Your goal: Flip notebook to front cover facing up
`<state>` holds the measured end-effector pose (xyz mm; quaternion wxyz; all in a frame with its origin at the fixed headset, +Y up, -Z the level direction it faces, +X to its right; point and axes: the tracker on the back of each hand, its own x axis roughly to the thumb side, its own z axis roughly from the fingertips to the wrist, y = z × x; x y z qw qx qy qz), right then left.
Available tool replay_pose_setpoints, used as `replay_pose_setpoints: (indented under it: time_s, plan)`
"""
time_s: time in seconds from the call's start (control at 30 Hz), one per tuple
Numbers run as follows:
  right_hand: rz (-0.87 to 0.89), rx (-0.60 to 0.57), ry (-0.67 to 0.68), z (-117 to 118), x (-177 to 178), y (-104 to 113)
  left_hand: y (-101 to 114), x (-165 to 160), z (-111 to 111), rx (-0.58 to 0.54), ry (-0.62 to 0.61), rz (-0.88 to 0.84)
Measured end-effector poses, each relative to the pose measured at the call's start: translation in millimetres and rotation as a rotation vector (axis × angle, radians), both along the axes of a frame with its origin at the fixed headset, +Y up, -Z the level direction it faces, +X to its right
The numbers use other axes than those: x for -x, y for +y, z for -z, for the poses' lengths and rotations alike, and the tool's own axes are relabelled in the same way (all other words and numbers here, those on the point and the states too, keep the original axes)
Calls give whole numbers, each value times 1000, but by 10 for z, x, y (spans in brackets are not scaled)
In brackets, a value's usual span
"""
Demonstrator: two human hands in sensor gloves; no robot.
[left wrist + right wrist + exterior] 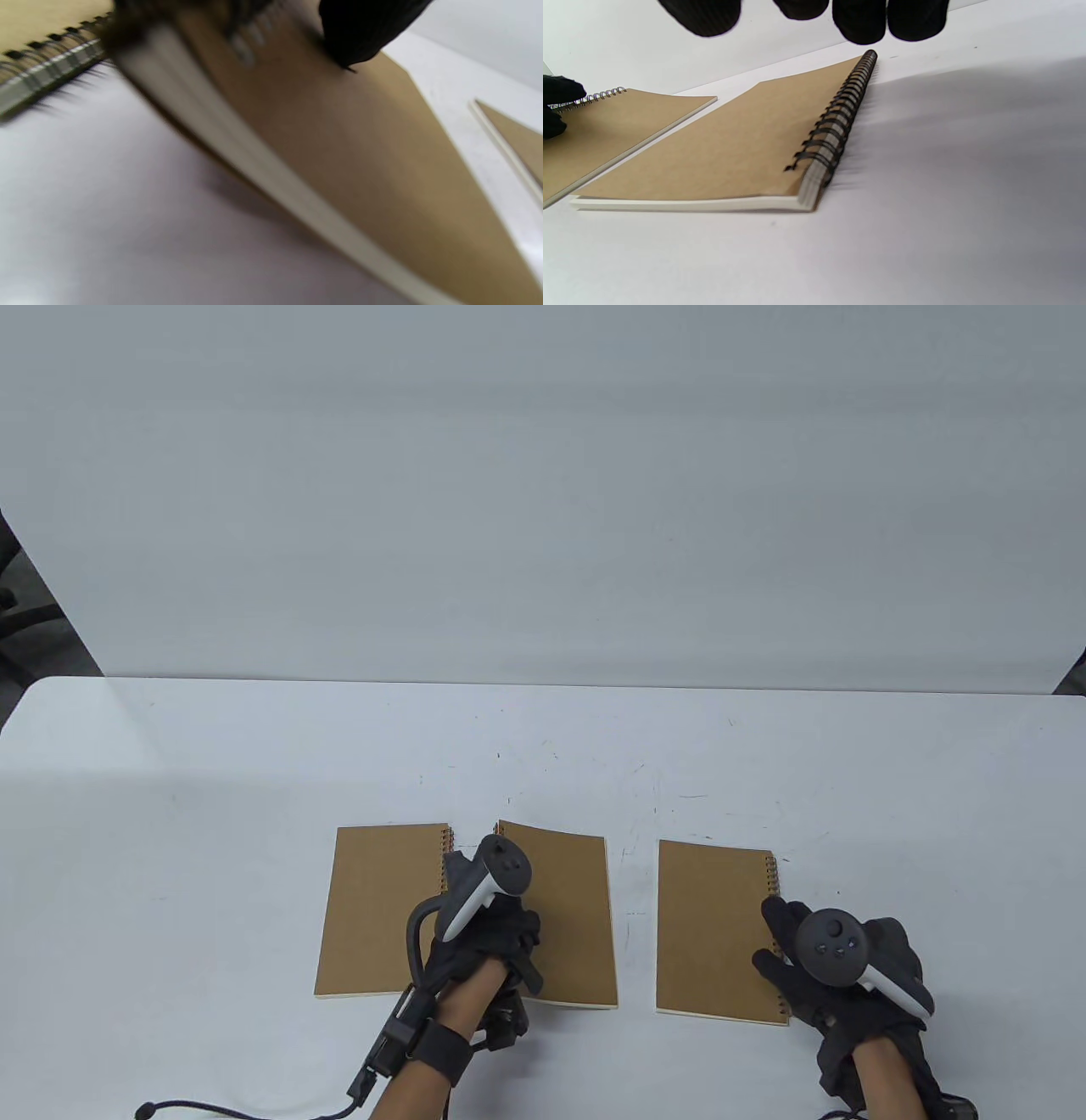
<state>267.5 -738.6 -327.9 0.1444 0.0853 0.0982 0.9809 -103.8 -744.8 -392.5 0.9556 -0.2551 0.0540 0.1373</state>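
Three brown spiral notebooks lie in a row near the table's front edge. My left hand grips the middle notebook at its spine edge on the left. In the left wrist view that notebook is tilted, spine side raised off the table, with a gloved finger on its cover. My right hand hovers over the spiral edge of the right notebook. In the right wrist view its fingertips hang spread above that notebook without touching it.
The left notebook lies flat, its spiral beside the raised spine of the middle one. A white wall stands behind the white table. A cable trails from my left wrist.
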Motion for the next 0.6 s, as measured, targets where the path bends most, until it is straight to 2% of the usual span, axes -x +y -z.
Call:
replay_pose_setpoints:
  time_s: [0.1,0.37,0.47,0.6]
  plan:
    - [-7,7,-2,0,2,-6,13,32,-14,22,-10,58]
    - [-18,4,4,7,12,-13,180,318,-45,-61,-4,241]
    - [-20,7,5,9,15,-16,124,444,-38,-50,3,293]
    - [-23,10,8,12,22,-24,-61,592,-7,38,17,321]
